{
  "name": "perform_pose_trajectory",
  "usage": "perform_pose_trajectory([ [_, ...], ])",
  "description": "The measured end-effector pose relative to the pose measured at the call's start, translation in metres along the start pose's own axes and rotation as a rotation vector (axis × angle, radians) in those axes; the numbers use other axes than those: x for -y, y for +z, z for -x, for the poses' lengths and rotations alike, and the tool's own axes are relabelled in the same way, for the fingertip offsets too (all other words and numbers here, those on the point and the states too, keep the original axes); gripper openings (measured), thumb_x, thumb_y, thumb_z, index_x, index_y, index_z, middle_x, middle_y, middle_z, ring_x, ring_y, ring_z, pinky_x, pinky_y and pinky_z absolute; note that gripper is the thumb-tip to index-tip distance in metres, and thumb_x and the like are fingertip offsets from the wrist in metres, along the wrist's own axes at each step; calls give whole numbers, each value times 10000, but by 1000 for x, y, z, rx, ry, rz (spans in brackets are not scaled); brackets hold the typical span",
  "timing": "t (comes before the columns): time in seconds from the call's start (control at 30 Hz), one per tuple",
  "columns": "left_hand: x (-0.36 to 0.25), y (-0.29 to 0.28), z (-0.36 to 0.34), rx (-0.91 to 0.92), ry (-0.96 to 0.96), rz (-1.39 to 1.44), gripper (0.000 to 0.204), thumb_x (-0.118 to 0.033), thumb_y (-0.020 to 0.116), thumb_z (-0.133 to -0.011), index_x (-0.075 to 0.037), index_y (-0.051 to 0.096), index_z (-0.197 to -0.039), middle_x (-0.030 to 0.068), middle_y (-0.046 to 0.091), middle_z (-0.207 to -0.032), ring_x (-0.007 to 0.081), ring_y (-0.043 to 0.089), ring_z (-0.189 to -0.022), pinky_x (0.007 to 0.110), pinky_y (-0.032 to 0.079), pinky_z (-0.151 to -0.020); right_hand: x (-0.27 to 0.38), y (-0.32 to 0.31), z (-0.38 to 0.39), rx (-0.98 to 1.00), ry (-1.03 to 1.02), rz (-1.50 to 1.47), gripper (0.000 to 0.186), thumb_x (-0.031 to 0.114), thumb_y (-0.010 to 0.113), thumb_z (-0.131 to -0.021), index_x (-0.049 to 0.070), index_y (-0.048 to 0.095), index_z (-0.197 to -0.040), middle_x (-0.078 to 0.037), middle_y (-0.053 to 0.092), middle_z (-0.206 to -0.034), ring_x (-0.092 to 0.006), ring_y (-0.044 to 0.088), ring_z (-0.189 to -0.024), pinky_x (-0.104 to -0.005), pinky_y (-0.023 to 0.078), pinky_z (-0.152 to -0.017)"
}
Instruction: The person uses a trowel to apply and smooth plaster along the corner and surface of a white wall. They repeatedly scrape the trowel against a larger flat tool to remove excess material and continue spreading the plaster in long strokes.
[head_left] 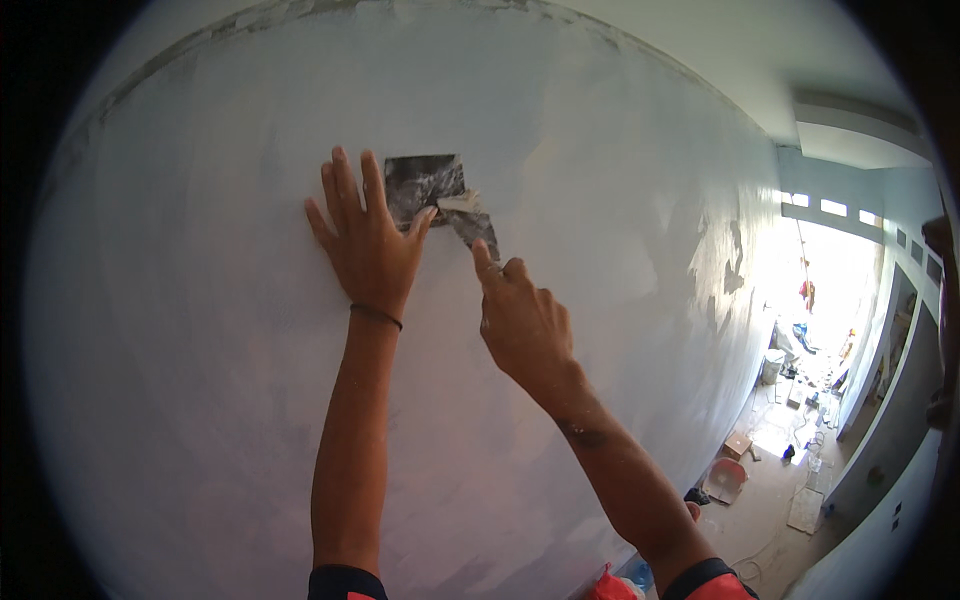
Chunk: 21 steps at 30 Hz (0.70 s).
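the left hand (pixel 367 240) lies flat, fingers spread, holding a dark plate (pixel 423 184) on the wall (pixel 200 300); the right hand (pixel 520 320) grips a putty knife (pixel 470 225).

Single head-worn fisheye view faces a pale plastered wall (pixel 200 350) at close, arm's-reach range, with a corridor floor (pixel 770 500) receding at lower right.

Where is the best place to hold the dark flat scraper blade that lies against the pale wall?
Probably its lower corner, taken from below: the dark flat scraper blade lies flat on the pale wall, the left hand covers its left edge, and the right hand already pinches there.
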<state>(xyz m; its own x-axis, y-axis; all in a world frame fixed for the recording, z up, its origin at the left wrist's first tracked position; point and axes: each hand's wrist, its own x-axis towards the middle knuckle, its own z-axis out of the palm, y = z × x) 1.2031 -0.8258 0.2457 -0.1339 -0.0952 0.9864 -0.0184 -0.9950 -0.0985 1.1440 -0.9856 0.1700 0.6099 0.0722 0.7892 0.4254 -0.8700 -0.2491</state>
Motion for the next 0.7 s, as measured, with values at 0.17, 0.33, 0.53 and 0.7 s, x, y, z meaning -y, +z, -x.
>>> perform_pose_trajectory([
  [0.17, 5, 7, 0, -23, -10, 3, 1011, -565, 789, -774, -113, 328, -1552, 194, 254, -1629, 352, 250, -1510, 633, 223, -1196, 1, -8, -25, -197, -101, 31, 567, 66, 563, -920, 32, 427, -1469, -247, 630, -1085, -380, 723, -848, -464, 609, -705],
  [0.33, 8, 10, -2, -35, -16, -33, 1049, -641, 737, -779, -129, 286, -1577, 191, 254, -1632, 366, 260, -1503, 653, 225, -1179, 10, -15, -27, -38, -5, 78, 480, 121, 516, -990, 62, 468, -1465, -211, 645, -999, -361, 709, -846, -475, 587, -740],
  [0.53, 8, 12, 8, -140, 64, -31, 829, -555, 749, -815, -167, 429, -1475, 136, 402, -1517, 312, 370, -1426, 607, 292, -1150, 12, -23, -38, -200, -57, -19, 436, 174, 502, -1025, 101, 509, -1455, -186, 663, -943, -361, 687, -872, -502, 541, -832],
  [0.7, 9, 12, 15, -25, 235, 66, 345, -363, 783, -839, -153, 669, -1088, 24, 614, -1135, 175, 565, -1150, 491, 389, -1092, 10, -16, -36, -126, -53, 133, 432, 133, 497, -1004, 62, 525, -1429, -224, 673, -927, -383, 704, -871, -504, 559, -812],
])
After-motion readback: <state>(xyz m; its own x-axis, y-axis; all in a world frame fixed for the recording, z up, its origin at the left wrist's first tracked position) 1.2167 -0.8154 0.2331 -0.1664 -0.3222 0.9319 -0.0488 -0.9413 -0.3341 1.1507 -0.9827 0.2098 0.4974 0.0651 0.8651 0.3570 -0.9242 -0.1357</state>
